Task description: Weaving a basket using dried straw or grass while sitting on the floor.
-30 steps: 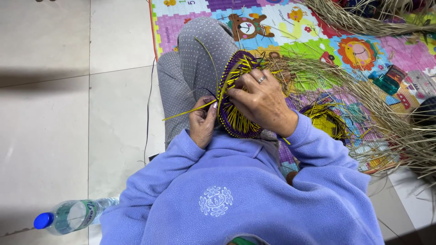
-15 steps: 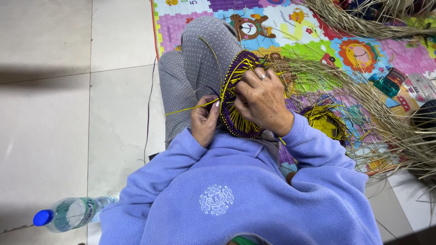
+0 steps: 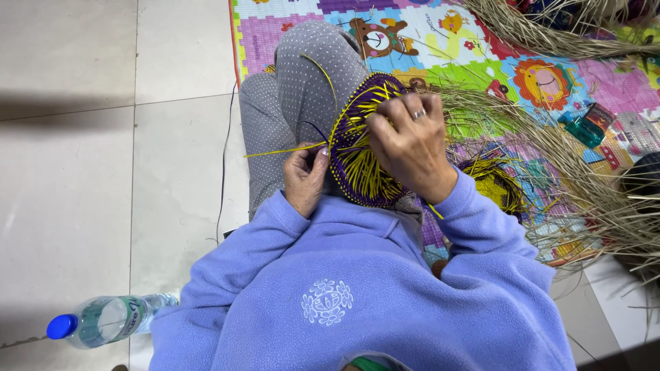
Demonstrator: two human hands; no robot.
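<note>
The basket (image 3: 364, 148) stands on edge on her lap between 2 hands, right hand (image 3: 410, 145) gripping its face, left hand (image 3: 306, 177) pinching the yellow strand (image 3: 282, 150) that runs out leftward.

Bare floor tiles (image 3: 103, 172) left; straw (image 3: 591, 199) right
</note>
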